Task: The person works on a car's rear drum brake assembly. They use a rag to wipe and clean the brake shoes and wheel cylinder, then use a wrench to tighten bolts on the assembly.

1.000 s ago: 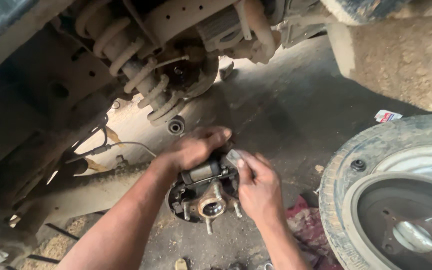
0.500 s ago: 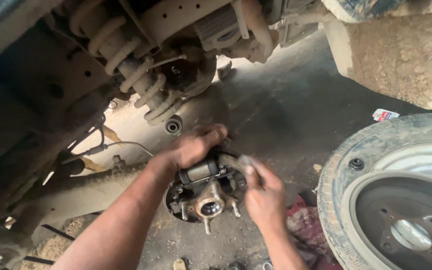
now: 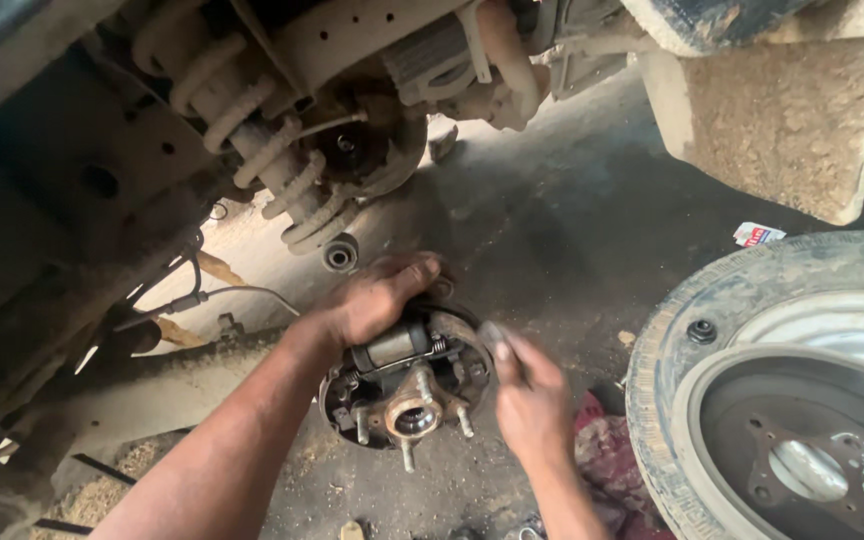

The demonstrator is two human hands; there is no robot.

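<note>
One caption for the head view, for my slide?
Left hand grips brake assembly; right hand holds small tool beside it.

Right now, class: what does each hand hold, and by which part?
The left hand grips the brake hub assembly by its upper rim. The right hand pinches a small grey object in its fingertips; where exactly cannot be told.

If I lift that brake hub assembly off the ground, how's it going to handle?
The brake hub assembly is probably heavy for its size: it looks all metal, with studs and springs. It looks stiff, though greasy, so maybe slippery. With the left hand on top, its round backing plate could roll.
</note>
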